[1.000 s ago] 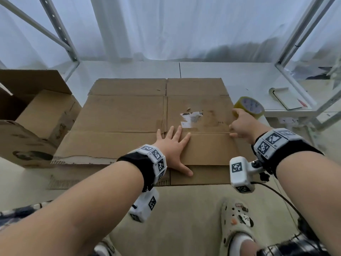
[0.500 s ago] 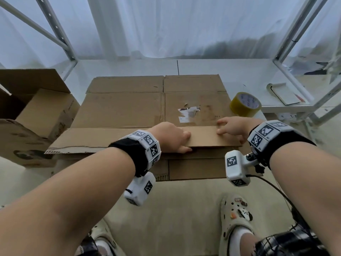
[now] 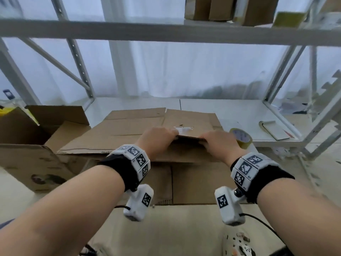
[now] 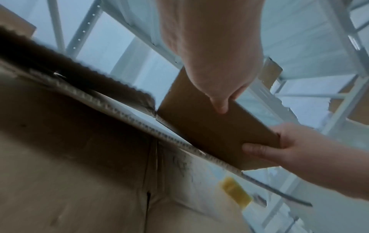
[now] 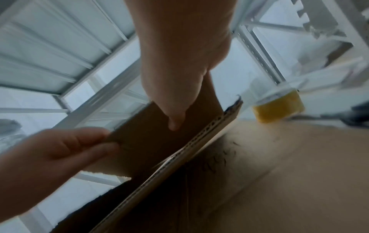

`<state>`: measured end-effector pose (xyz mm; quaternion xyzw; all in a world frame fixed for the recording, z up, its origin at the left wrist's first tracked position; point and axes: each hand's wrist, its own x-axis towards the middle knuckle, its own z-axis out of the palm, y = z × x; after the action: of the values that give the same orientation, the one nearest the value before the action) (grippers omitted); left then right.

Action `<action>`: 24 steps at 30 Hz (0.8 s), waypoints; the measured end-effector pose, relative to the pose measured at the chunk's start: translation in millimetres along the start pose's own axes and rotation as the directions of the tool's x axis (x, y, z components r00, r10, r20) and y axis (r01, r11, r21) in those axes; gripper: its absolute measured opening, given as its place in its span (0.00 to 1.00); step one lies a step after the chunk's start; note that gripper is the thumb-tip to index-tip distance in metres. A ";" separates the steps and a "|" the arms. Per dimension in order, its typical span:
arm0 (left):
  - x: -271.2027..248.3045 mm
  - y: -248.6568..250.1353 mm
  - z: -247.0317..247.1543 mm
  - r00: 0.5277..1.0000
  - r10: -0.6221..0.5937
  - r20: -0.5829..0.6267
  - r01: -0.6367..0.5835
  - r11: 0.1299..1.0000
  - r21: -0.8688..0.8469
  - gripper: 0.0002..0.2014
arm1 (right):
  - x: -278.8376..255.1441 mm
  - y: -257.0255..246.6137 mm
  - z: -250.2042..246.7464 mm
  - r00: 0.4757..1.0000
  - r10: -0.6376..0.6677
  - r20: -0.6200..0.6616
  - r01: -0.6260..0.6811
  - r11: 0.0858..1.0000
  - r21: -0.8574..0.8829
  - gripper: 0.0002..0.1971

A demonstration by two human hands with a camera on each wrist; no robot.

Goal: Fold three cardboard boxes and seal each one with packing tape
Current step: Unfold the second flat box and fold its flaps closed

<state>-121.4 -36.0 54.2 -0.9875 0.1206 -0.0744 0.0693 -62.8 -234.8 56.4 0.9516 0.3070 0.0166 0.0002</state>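
A flattened brown cardboard box (image 3: 129, 130) lies on the white shelf board. Its near right flap (image 3: 190, 138) is raised off the stack. My left hand (image 3: 158, 135) grips this flap's near edge, thumb under, fingers curled over the top. My right hand (image 3: 217, 143) grips the same edge just to the right. In the left wrist view my left hand (image 4: 217, 100) pinches the flap (image 4: 209, 134), with my right hand (image 4: 279, 149) further along. In the right wrist view my right hand (image 5: 175, 116) pinches the flap (image 5: 149, 149). A yellowish roll of packing tape (image 3: 241, 138) sits right of the box.
An open cardboard box (image 3: 36, 145) stands at the left, beside the flat one. A notebook (image 3: 275, 130) lies at the right of the white shelf board (image 3: 239, 111). Metal rack posts (image 3: 280, 80) flank both sides, and a shelf beam (image 3: 166, 32) with boxes runs overhead.
Both hands went from resting on the flat cardboard to gripping the near flap's edge and lifting it. The hands came closer together, and the head view tilted upward.
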 end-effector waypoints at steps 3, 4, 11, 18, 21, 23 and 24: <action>-4.1 -16.2 -25.6 0.986 -0.139 -0.093 0.126 0.983 -0.132 0.14 | 1.1 -4.4 -27.4 0.990 -0.014 -0.141 0.009 0.999 -0.034 0.16; -8.1 -22.3 -31.8 0.974 -0.196 -0.118 0.179 0.974 -0.139 0.16 | 1.8 -5.9 -35.3 0.986 -0.005 -0.170 -0.001 0.999 -0.034 0.17; -48.0 -51.0 -58.1 0.836 -0.417 -0.357 0.281 0.883 -0.376 0.46 | 12.3 -28.8 -91.1 0.934 0.071 -0.351 -0.009 0.985 0.174 0.14; -63.2 -43.6 -113.7 0.959 -0.260 -0.115 0.251 0.964 -0.086 0.49 | 23.0 -58.4 -157.3 0.865 0.232 -0.446 0.085 0.808 0.584 0.14; -69.4 -44.9 -134.0 0.956 -0.278 -0.096 0.259 0.950 -0.172 0.32 | 19.2 -65.3 -180.3 0.829 0.380 -0.410 0.094 0.628 0.773 0.16; -74.9 -51.5 -151.0 0.910 -0.335 -0.243 0.294 0.937 -0.189 0.15 | 15.4 -64.7 -192.6 0.803 0.475 -0.360 0.102 0.486 0.868 0.16; -77.7 -54.4 -161.0 0.878 -0.355 -0.322 0.305 0.932 -0.196 0.10 | 14.0 -63.2 -198.2 0.798 0.507 -0.327 0.107 0.416 0.903 0.16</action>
<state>-209.9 16.5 210.2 -0.9665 -0.0345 -0.2518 -0.0362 -94.6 -177.3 254.3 0.7851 0.1305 0.1296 -0.5915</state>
